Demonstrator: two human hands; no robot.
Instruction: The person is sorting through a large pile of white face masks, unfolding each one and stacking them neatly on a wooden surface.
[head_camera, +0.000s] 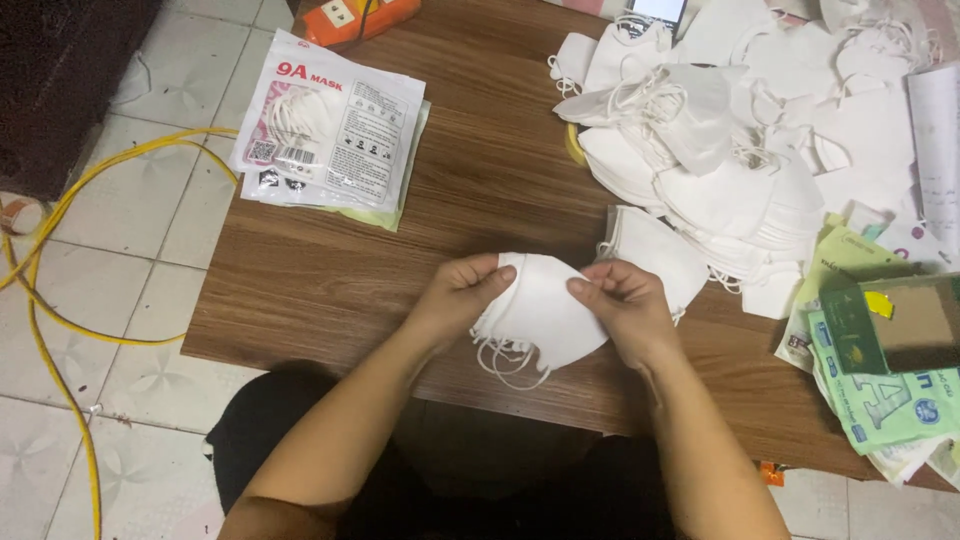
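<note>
Both my hands hold a small stack of folded white face masks just above the near part of the wooden table. My left hand pinches the stack's left edge. My right hand grips its right edge with thumb and fingers. The masks' white ear loops dangle below the stack. Another short stack of white masks lies on the table right behind my right hand.
A big loose heap of white masks covers the table's far right. Flat printed mask packets lie at the far left. Green and white empty bags sit at the right edge. A yellow cable runs over the tiled floor.
</note>
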